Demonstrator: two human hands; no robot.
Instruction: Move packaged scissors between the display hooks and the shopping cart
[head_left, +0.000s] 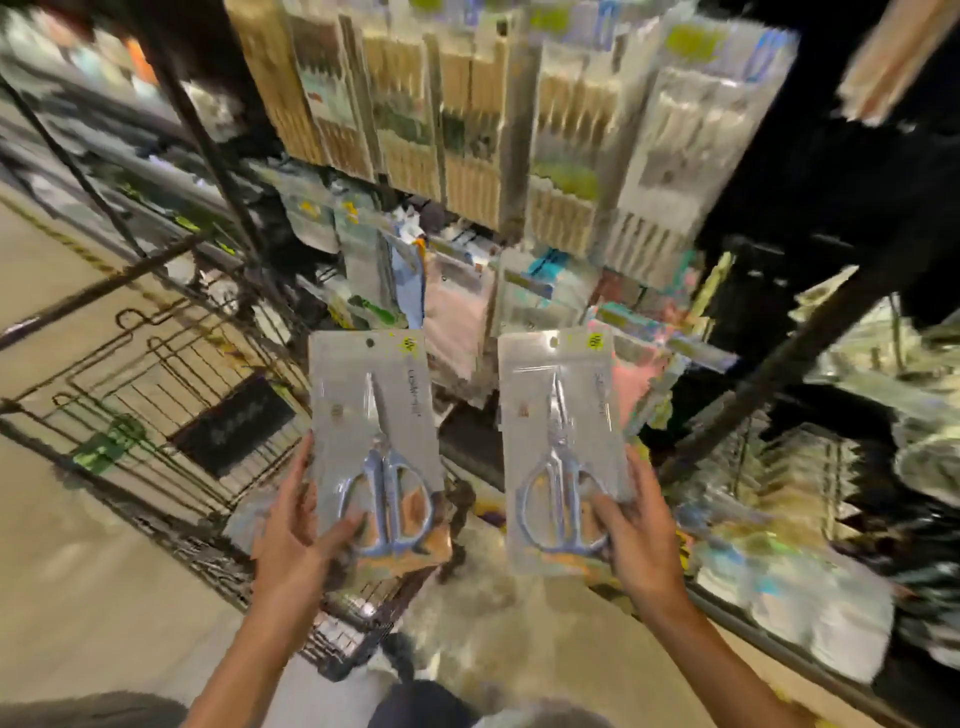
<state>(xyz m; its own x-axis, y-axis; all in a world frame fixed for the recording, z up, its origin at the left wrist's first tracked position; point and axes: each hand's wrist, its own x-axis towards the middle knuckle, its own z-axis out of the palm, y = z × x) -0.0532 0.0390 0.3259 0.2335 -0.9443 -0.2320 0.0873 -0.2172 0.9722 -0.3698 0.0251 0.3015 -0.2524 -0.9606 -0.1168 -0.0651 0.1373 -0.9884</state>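
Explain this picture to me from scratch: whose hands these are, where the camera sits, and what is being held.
There is no machine here. A person wears one camera on the head, looking forward and down, so you see their own arms reaching out. The left hand grips one pack of scissors by its lower end; the right hand grips a second scissors pack the same way. Both packs stand upright, apart from each other. To the left is a wire shopping cart. Ahead hang rows of packaged goods on a store display, too blurred to identify.
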